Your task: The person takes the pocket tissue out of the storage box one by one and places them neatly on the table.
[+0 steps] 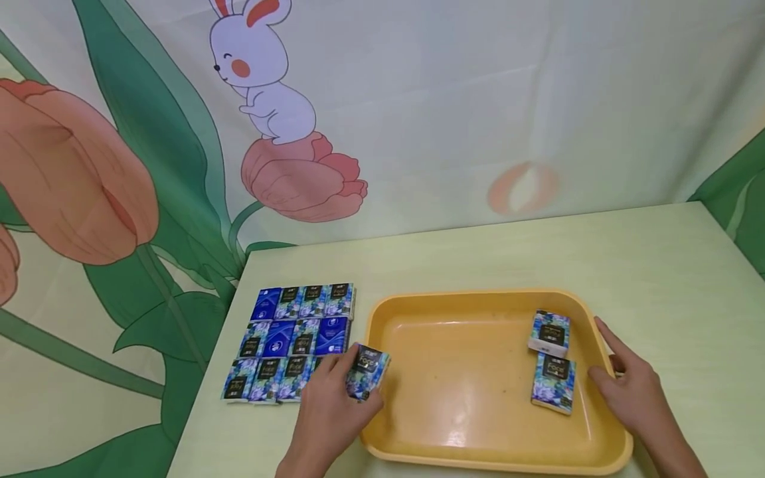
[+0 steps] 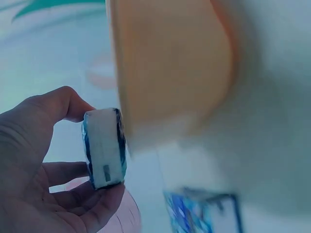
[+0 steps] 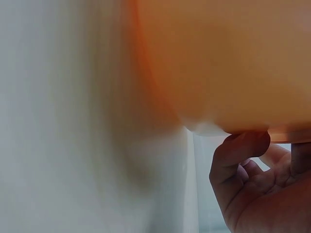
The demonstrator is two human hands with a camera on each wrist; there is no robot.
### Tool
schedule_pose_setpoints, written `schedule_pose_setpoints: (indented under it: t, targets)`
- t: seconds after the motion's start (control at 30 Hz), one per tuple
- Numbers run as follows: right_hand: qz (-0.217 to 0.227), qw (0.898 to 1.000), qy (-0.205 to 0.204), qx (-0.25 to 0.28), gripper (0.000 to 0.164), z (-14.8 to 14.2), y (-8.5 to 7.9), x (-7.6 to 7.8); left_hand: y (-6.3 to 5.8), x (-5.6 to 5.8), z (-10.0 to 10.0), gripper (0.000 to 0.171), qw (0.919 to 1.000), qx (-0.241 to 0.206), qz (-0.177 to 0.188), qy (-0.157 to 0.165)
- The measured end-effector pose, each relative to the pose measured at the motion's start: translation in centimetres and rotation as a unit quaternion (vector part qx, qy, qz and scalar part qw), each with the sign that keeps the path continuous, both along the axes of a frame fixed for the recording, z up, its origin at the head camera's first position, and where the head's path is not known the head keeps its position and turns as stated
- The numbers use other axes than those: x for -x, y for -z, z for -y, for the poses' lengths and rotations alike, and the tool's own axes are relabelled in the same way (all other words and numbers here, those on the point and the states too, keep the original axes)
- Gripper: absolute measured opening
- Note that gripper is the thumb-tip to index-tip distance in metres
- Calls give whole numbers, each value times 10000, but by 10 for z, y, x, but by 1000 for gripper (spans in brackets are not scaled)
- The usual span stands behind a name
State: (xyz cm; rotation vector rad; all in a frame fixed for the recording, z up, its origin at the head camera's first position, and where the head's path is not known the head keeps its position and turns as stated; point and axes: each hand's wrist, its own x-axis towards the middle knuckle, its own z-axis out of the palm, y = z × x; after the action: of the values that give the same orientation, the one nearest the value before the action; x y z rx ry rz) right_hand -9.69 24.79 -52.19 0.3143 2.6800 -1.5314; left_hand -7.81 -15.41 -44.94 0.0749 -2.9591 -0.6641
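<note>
My left hand [image 1: 335,405] pinches a small tissue pack [image 1: 366,372] with a blue floral print, over the left rim of a yellow tray [image 1: 454,378]. The left wrist view shows the pack's white side [image 2: 103,148] between thumb and curled fingers. At the tray's right rim, my right hand [image 1: 636,392] grips the edge; its bent fingers [image 3: 238,153] show against the tray wall in the right wrist view. Inside the tray, toward the right, lie two more floral packs, one [image 1: 550,330] behind the other [image 1: 554,383], overlapping in this view.
Left of the tray, several tissue packs [image 1: 277,338] lie in neat rows on the pale table [image 1: 454,259], some plain blue and others floral. The left hand partly covers the front row. Behind the table hangs a cloth [image 1: 418,133] printed with a rabbit and tulips.
</note>
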Motion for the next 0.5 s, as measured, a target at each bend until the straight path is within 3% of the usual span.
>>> schedule_pose_setpoints:
  t: [0.13, 0.27, 0.43, 0.5]
  targets:
    - [-42, 10000, -27, 9, 78, 0, 0, 1, 5, -8, 19, 75, 9974, 24, 19, -726]
    - [4, 10000, -17, 8, 78, 1, -1, 2, 9, -20, 44, 76, 9919, 130, 156, -1252]
    - [87, 10000, 22, 11, 78, 1, -1, 0, 29, -39, 82, 74, 9785, 446, 515, -1947]
    - [119, 9999, 53, -7, 78, 0, 0, -1, 39, -44, 96, 74, 9718, 472, 852, -2148]
